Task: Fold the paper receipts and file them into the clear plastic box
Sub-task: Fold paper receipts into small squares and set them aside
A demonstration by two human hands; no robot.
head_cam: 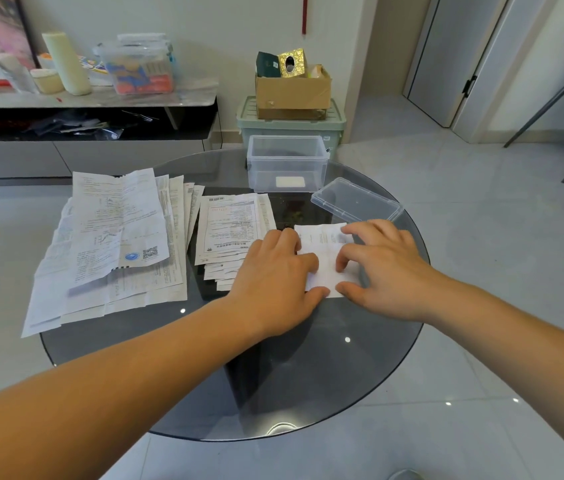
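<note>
A small white receipt (325,261) lies on the round dark glass table (308,375), right of centre. My left hand (273,275) lies over its left edge, fingers pressing down on the paper. My right hand (377,268) presses on its right side with spread fingers, thumb at the near corner. The clear plastic box (287,157) stands open at the table's far edge with one small folded white paper on its floor. Its clear lid (356,200) lies beside it to the right.
A big loose pile of unfolded papers (110,244) covers the table's left side and overhangs the edge. A smaller stack of receipts (232,230) lies just left of my left hand. Behind the table are a green bin with a cardboard box (292,88) and a cluttered shelf (83,95).
</note>
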